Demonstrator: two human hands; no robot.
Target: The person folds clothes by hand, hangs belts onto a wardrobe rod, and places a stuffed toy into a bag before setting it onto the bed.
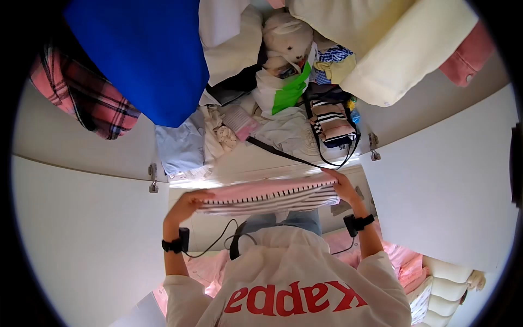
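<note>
The left hand (196, 204) and right hand (344, 186) pinch opposite ends of a folded pink-and-striped cloth (267, 192). The cloth is positioned between the Kappa T-shirt (294, 259) and the wardrobe base (234, 164).

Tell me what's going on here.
Someone is holding a folded pink cloth with black-and-white stripes with both bare hands, the left hand at one end and the right hand at the other. The cloth is held up in front of an open white wardrobe. Inside are a cream plush bear, a tan striped bag with a black strap and a pale blue piece of fabric, with a bright blue garment hanging above.
</note>
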